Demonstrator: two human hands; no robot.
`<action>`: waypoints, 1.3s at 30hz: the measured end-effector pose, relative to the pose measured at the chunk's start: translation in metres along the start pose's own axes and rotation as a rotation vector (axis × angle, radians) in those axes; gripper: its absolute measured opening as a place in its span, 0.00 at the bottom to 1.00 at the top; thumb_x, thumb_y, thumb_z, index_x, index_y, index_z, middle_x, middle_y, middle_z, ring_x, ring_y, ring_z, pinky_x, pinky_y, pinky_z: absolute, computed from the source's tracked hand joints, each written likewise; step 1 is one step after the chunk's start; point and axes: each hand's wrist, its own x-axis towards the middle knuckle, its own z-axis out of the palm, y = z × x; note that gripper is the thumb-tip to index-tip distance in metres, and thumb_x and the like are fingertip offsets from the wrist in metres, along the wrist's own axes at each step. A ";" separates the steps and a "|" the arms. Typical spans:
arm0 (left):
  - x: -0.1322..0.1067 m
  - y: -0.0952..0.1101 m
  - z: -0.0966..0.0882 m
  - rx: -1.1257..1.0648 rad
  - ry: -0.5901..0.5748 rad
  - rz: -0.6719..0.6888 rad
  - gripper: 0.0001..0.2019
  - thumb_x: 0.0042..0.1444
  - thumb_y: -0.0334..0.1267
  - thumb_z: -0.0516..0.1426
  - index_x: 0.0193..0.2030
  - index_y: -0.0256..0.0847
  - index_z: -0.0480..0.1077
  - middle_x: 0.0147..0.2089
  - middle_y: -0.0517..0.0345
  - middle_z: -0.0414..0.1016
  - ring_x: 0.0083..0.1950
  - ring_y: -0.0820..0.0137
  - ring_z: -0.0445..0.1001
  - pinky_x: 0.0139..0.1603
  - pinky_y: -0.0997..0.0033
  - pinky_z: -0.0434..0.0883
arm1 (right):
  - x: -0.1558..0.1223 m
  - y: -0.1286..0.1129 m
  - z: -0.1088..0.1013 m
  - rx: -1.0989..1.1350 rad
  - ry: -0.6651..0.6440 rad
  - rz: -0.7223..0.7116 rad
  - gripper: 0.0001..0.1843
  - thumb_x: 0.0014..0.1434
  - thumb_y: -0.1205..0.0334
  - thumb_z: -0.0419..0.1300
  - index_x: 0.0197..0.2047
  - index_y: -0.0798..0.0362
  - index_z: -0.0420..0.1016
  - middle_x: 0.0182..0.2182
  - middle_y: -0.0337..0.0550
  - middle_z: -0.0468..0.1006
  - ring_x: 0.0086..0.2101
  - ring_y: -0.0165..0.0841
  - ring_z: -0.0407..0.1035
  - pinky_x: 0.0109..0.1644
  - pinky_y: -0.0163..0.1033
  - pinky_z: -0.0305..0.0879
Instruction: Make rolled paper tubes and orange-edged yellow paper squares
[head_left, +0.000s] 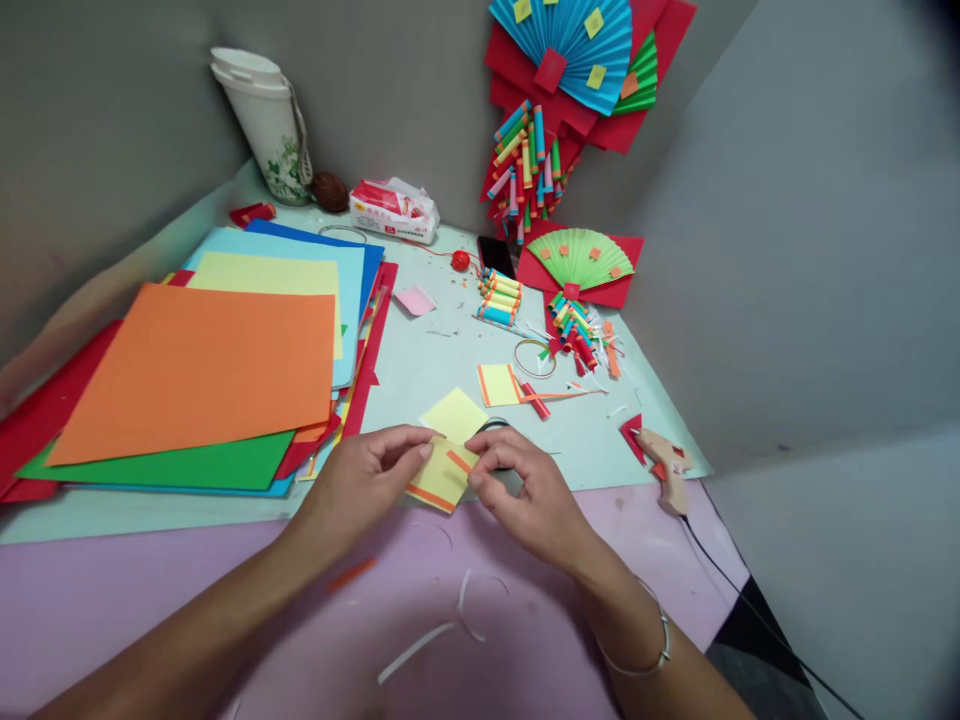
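Observation:
Between my two hands is a small yellow paper square (pixel 435 482) with orange strips along its lower edge and upper right side. My left hand (pixel 367 475) pinches its upper left side between thumb and fingers. At the right corner, by one orange strip, the thumb and fingers of my right hand (pixel 529 485) close on it. Just behind lies a plain yellow paper square (pixel 455 412). Dark scissor handles (pixel 495 425) show partly behind my right hand. Farther back is another yellow square with orange edges (pixel 497 385), beside a small red paper roll (pixel 535 401).
Stacked coloured paper (pixel 202 370) covers the left side. A glue gun (pixel 665 465) with its cord lies at the right edge. Behind are paper rolls (pixel 500 297), a green paper fan (pixel 577 262), a wipes pack (pixel 394 210) and a white cup (pixel 262 125). Paper scraps (pixel 414 652) lie in front.

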 end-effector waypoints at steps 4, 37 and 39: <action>-0.002 0.003 0.001 0.013 -0.028 0.019 0.18 0.54 0.52 0.57 0.42 0.45 0.82 0.39 0.58 0.85 0.41 0.60 0.81 0.43 0.70 0.75 | 0.000 0.003 0.001 -0.002 0.008 0.010 0.07 0.56 0.71 0.59 0.28 0.51 0.74 0.41 0.44 0.78 0.42 0.35 0.74 0.48 0.41 0.68; -0.005 -0.006 0.005 0.038 -0.107 0.089 0.16 0.59 0.50 0.56 0.45 0.50 0.82 0.44 0.62 0.85 0.44 0.63 0.80 0.43 0.73 0.73 | -0.001 0.006 0.009 -0.057 0.025 0.008 0.09 0.54 0.74 0.58 0.27 0.51 0.72 0.37 0.43 0.78 0.40 0.33 0.73 0.43 0.37 0.68; -0.004 -0.005 0.005 0.033 -0.106 0.091 0.16 0.59 0.49 0.56 0.46 0.49 0.82 0.44 0.62 0.85 0.43 0.64 0.80 0.42 0.73 0.73 | -0.001 0.006 0.009 -0.058 0.021 0.006 0.08 0.54 0.73 0.58 0.27 0.51 0.71 0.37 0.43 0.78 0.40 0.33 0.73 0.43 0.37 0.68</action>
